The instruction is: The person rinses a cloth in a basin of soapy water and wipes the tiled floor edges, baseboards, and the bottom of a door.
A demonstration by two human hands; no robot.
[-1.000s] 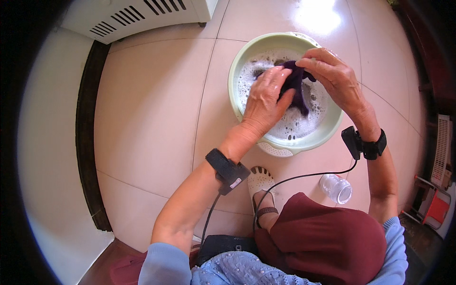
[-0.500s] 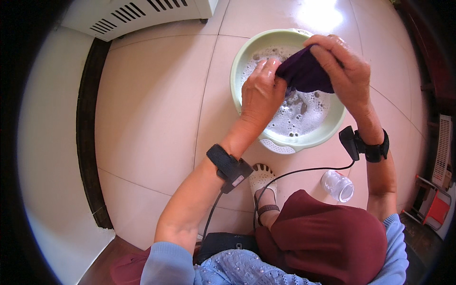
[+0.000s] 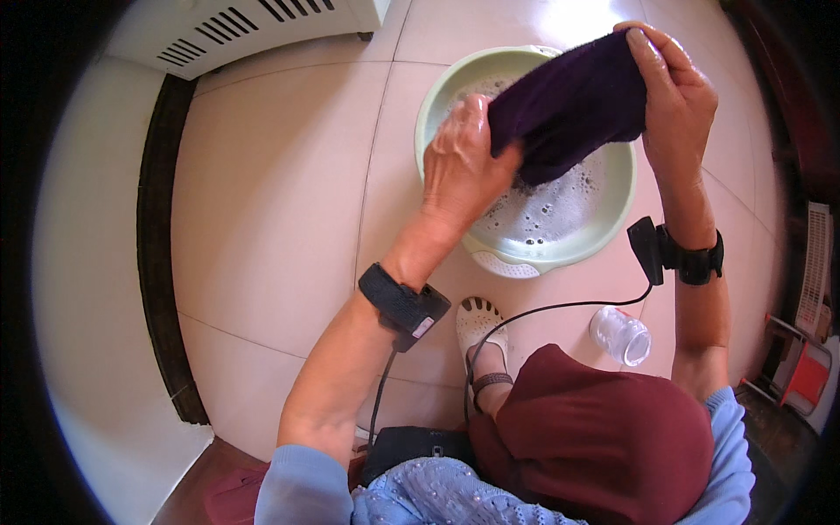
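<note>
A dark purple cloth (image 3: 573, 105) is stretched between my hands above a pale green basin (image 3: 619, 219). My left hand (image 3: 468, 162) grips its left end, fingers closed, at the basin's left side. At the upper right, my right hand (image 3: 678, 96) pinches the other end between thumb and fingers, past the basin's right rim. Sudsy water (image 3: 551, 214) with white foam and bubbles lies in the basin. The cloth hides part of the water and the far rim. Both hands look wet.
A clear jar (image 3: 619, 335) lies on its side on the tiled floor (image 3: 271, 245), right of my shoe (image 3: 479, 324). A cable (image 3: 560, 317) runs between the black wrist straps. A white slotted cabinet (image 3: 254, 31) stands at the upper left, a red-and-grey object (image 3: 803, 374) at the right.
My hands have moved apart, the right one up and to the right, the left slightly left. The cloth, bunched before, is now spread wide between them.
</note>
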